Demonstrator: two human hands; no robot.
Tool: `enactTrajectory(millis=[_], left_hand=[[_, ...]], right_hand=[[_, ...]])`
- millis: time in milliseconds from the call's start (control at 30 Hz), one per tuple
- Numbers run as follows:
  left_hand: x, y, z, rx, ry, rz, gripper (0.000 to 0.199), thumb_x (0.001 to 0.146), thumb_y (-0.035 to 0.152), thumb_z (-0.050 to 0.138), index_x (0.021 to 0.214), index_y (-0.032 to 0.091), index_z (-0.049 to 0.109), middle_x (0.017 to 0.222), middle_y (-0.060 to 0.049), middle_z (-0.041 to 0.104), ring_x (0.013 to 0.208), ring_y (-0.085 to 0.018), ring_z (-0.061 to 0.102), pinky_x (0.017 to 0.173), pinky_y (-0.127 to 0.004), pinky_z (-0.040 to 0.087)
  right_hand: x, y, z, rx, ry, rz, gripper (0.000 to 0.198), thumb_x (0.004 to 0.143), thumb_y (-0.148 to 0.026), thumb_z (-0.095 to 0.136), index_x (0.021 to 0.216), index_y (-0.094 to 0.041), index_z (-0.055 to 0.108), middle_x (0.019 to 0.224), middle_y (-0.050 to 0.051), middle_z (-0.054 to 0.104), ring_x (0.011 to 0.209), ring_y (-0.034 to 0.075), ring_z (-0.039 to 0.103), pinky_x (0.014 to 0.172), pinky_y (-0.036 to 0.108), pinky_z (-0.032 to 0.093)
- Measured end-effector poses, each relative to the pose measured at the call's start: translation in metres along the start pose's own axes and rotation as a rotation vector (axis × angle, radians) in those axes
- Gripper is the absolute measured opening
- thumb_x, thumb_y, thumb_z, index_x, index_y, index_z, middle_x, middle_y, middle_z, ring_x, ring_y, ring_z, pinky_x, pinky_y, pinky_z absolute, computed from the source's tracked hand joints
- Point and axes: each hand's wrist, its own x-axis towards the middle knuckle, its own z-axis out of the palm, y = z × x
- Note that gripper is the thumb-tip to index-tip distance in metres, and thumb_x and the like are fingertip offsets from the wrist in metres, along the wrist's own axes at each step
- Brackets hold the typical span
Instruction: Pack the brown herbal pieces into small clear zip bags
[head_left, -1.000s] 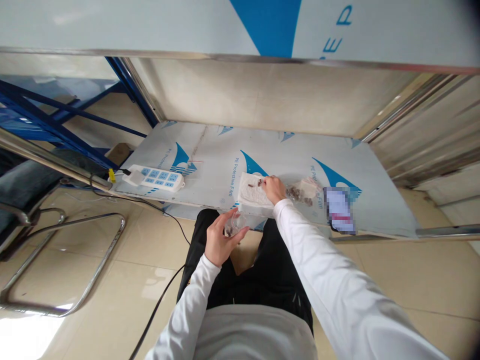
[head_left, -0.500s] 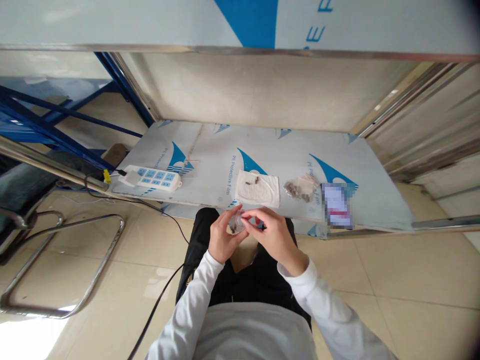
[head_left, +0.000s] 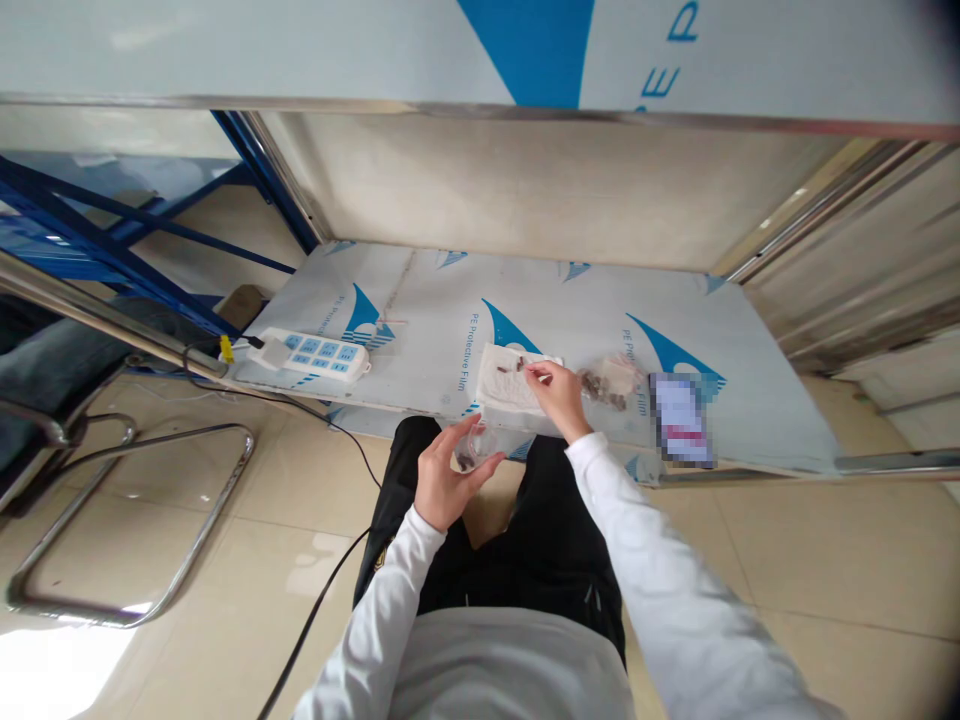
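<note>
Your left hand grips the clear container, right hand w/ fingers pinched over the white cloth; whether it holds a piece can't be told, so pick singly, keep container steady.

White cloth w/ brown bits; blue-white power strip

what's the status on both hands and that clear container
Left hand holds small clear container over lap. Right hand over white cloth, fingers pinched near small brown pieces. Bag of pieces beside it; nothing in the way.
</note>
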Motion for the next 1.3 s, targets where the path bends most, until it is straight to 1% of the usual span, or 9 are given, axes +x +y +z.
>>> enactTrajectory(millis=[100,233,433,600,733,833,1000,1133,1300], left_hand=[[0.0,-0.001,-0.004,0.007,0.009,-0.008,0.047,0.075,0.035,0.074,0.118,0.019,0.061,0.099,-0.006,0.072,0.092,-0.019,0.069,0.084,-0.03,0.054],[0.0,-0.005,-0.01,0.016,0.028,-0.03,0.047,0.075,0.034,0.075,0.117,0.02,0.061,0.099,-0.005,0.072,0.091,-0.018,0.069,0.084,-0.028,0.054],[-0.001,-0.013,-0.014,0.025,0.037,-0.057,0.048,0.074,0.035,0.075,0.118,0.02,0.061,0.1,-0.005,0.072,0.092,-0.019,0.068,0.085,-0.029,0.053],[-0.003,-0.024,-0.016,0.024,0.065,-0.104,0.051,0.074,0.036,0.075,0.12,0.021,0.061,0.101,-0.005,0.073,0.093,-0.019,0.069,0.088,-0.031,0.053],[-0.005,-0.029,-0.015,0.004,0.078,-0.13,0.052,0.073,0.036,0.075,0.12,0.021,0.06,0.102,-0.006,0.073,0.094,-0.021,0.069,0.089,-0.033,0.053],[-0.005,-0.027,-0.013,0.006,0.052,-0.115,0.053,0.073,0.036,0.076,0.121,0.02,0.06,0.103,-0.006,0.073,0.095,-0.02,0.068,0.09,-0.033,0.053],[-0.005,-0.013,-0.011,-0.009,-0.014,-0.005,0.054,0.071,0.034,0.078,0.12,0.019,0.06,0.104,-0.007,0.071,0.096,-0.02,0.067,0.089,-0.031,0.052],[-0.006,0.001,-0.01,-0.062,-0.044,0.082,0.054,0.071,0.031,0.078,0.121,0.019,0.059,0.103,-0.007,0.071,0.095,-0.019,0.067,0.086,-0.03,0.053],[-0.009,0.008,-0.007,-0.101,-0.091,0.148,0.052,0.075,0.028,0.075,0.123,0.02,0.058,0.108,-0.008,0.07,0.103,-0.021,0.065,0.093,-0.034,0.051]], right_hand=[[0.028,0.012,0.021,-0.109,-0.025,0.094,0.019,0.081,-0.028,0.06,0.089,-0.017,0.074,0.092,0.009,0.075,0.088,0.023,0.068,0.082,0.032,0.049],[0.039,0.012,0.04,-0.204,-0.045,0.173,0.021,0.08,-0.031,0.062,0.092,-0.019,0.074,0.101,0.012,0.073,0.096,0.027,0.066,0.082,0.036,0.049],[0.038,0.003,0.043,-0.233,-0.009,0.208,0.023,0.083,-0.029,0.057,0.093,-0.019,0.074,0.102,0.014,0.073,0.097,0.027,0.066,0.082,0.036,0.048],[0.017,0.003,0.025,-0.156,0.022,0.12,0.023,0.083,-0.032,0.057,0.094,-0.02,0.073,0.09,0.007,0.075,0.086,0.023,0.068,0.079,0.032,0.048],[-0.013,0.01,0.005,-0.076,0.038,0.049,0.022,0.083,-0.033,0.057,0.092,-0.019,0.073,0.084,0.004,0.074,0.071,0.018,0.066,0.073,0.028,0.048],[-0.039,0.01,-0.014,0.067,0.057,-0.011,0.02,0.082,-0.034,0.06,0.087,-0.017,0.072,0.079,0.004,0.073,0.061,0.016,0.062,0.065,0.028,0.048],[-0.09,-0.019,-0.05,0.226,-0.055,-0.201,0.014,0.084,-0.032,0.063,0.088,-0.02,0.069,0.079,0.002,0.071,0.058,0.013,0.057,0.059,0.025,0.046],[-0.12,-0.052,-0.068,0.183,-0.144,-0.318,0.008,0.087,-0.027,0.061,0.09,-0.022,0.067,0.081,0.001,0.068,0.063,0.012,0.058,0.062,0.024,0.046],[-0.129,-0.073,-0.066,-0.051,-0.17,-0.415,0.006,0.087,-0.018,0.061,0.088,-0.021,0.066,0.082,0.002,0.066,0.075,0.016,0.064,0.068,0.027,0.047]])
